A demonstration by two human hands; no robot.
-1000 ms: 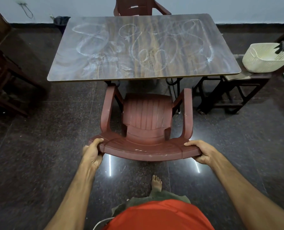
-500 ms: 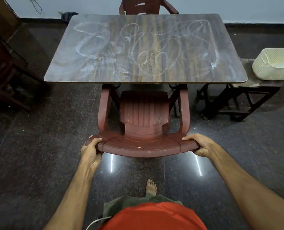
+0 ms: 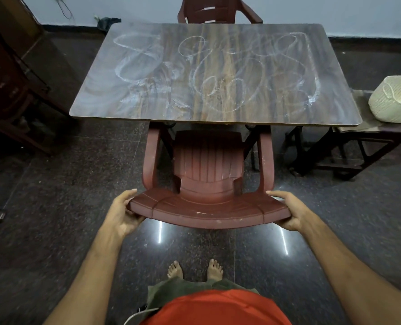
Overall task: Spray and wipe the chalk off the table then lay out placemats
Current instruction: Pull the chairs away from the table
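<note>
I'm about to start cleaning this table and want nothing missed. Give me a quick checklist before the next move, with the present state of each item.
1. Both hands on the chair: ok. The left hand and right hand grip the two ends of the brown plastic chair's backrest.
2. Chair seat under the table: ok, its front sits below the near edge.
3. Chalk marks wiped: not ok, scribbles cover the top.
4. Spray bottle and cloth at hand: cannot tell, none in view.
5. Placemats ready: cannot tell; the cream basket on the side stand hides its contents.
6. Hands free for spraying: not ok.
</note>
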